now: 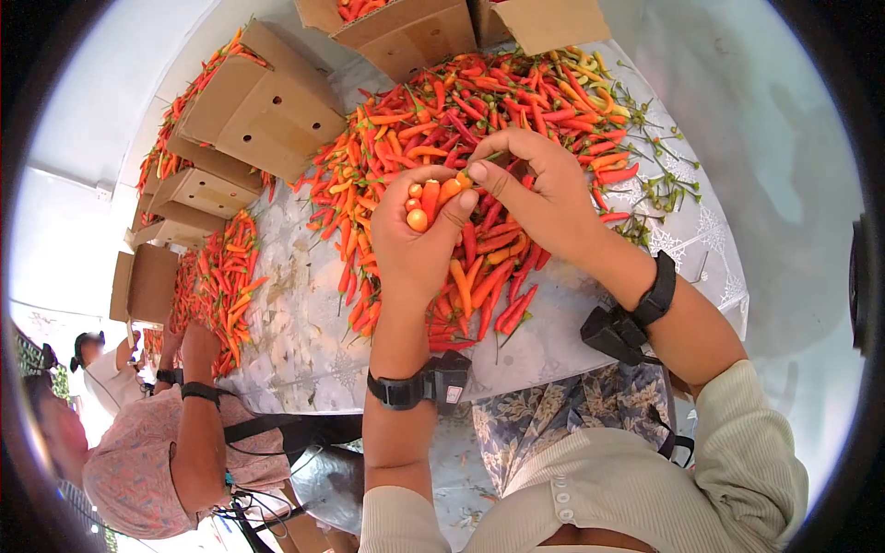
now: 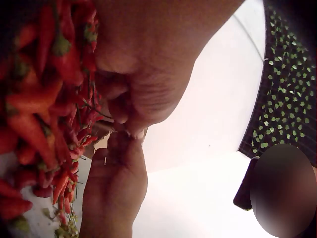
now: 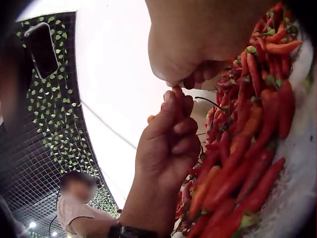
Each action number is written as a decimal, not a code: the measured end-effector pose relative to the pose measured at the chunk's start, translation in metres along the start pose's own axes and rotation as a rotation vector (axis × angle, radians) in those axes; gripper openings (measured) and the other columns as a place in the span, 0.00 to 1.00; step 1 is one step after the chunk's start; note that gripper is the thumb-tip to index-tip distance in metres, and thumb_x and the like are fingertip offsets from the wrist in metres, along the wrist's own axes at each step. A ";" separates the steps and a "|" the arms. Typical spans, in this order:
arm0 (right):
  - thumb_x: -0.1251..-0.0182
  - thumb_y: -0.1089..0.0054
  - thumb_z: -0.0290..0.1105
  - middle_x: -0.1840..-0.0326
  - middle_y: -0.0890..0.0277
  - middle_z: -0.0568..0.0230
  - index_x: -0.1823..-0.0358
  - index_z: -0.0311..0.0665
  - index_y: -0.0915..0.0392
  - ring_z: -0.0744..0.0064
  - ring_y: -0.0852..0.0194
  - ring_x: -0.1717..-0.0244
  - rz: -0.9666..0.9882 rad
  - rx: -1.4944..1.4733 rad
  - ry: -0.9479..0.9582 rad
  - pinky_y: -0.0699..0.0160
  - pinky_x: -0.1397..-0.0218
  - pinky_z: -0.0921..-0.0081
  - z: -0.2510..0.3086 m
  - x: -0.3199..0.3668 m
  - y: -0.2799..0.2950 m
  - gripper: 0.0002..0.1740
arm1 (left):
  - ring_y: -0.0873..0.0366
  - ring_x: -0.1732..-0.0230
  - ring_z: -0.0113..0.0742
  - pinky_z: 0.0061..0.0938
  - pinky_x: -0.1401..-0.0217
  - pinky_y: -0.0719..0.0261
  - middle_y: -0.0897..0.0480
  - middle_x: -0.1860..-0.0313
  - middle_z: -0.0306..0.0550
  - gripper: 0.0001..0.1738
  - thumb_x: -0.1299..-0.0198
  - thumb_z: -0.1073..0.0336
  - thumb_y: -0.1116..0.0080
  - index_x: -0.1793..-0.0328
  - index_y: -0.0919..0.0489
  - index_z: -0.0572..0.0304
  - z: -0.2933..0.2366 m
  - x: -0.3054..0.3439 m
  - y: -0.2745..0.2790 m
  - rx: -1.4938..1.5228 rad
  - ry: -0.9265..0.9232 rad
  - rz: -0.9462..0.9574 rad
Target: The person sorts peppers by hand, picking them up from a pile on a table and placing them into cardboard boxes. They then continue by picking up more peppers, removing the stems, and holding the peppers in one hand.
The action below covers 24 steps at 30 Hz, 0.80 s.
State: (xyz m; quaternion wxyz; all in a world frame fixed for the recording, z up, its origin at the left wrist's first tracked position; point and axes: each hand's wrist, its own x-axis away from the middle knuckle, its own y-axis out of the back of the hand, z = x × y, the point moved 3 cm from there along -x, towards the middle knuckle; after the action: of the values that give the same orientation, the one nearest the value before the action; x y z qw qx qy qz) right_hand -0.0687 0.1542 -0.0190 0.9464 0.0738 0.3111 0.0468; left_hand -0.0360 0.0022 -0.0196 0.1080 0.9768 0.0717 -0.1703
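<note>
In the head view my left hand [image 1: 412, 241] curls round several orange and red chilies [image 1: 430, 196], their blunt ends showing between thumb and fingers. My right hand [image 1: 544, 198] meets it above the pile, thumb and forefinger pinching the green stem end [image 1: 468, 178] of one orange chili. Below both hands spreads a large heap of red and orange chilies [image 1: 498, 267]. The right wrist view shows the left hand [image 3: 166, 148] with its thumb against a chili tip [image 3: 177, 91], touching the right fingers.
Cardboard boxes [image 1: 267, 106] of chilies stand at the table's left and far side. Loose green stems [image 1: 668, 189] lie to the right of the heap. A second chili pile [image 1: 217, 276] is on the left, by another person [image 1: 152, 452]. The patterned tablecloth [image 1: 304, 313] shows between the piles.
</note>
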 end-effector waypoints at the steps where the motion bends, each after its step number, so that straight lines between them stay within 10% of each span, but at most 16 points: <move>1: 0.38 0.41 0.35 0.73 0.26 0.60 0.65 0.35 0.23 0.70 0.31 0.73 0.008 -0.006 -0.007 0.33 0.70 0.74 0.000 0.000 0.001 0.10 | 0.25 0.72 0.21 0.15 0.70 0.25 0.21 0.64 0.40 0.14 0.45 0.68 0.33 0.55 0.23 0.65 0.002 0.000 0.001 -0.008 0.004 0.003; 13: 0.32 0.43 0.38 0.71 0.26 0.76 0.65 0.35 0.23 0.86 0.33 0.69 0.247 -0.762 -0.462 0.33 0.64 0.83 -0.020 -0.001 -0.007 0.12 | 0.24 0.71 0.23 0.15 0.72 0.25 0.20 0.64 0.42 0.14 0.41 0.69 0.37 0.52 0.25 0.65 -0.002 0.002 -0.003 0.306 0.080 0.123; 19: 0.34 0.45 0.33 0.67 0.26 0.74 0.64 0.40 0.24 0.87 0.33 0.68 -0.070 -0.599 -0.401 0.35 0.66 0.86 -0.025 -0.006 0.009 0.06 | 0.32 0.78 0.19 0.12 0.82 0.40 0.22 0.68 0.41 0.15 0.40 0.71 0.39 0.50 0.29 0.62 -0.001 -0.003 0.006 0.465 0.133 -0.063; 24: 0.46 0.38 0.27 0.66 0.24 0.61 0.61 0.36 0.22 0.65 0.25 0.63 -0.126 0.182 0.083 0.28 0.56 0.70 -0.013 -0.007 0.008 0.10 | 0.38 0.81 0.17 0.13 0.83 0.45 0.27 0.73 0.36 0.15 0.42 0.70 0.38 0.51 0.29 0.60 -0.003 -0.005 0.016 0.439 0.134 -0.187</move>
State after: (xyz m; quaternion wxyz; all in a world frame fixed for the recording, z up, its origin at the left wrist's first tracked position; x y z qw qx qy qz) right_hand -0.0824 0.1625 -0.0238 0.9232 0.1375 0.3568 -0.0380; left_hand -0.0368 -0.0133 -0.0115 -0.1280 0.9751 0.1302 -0.1261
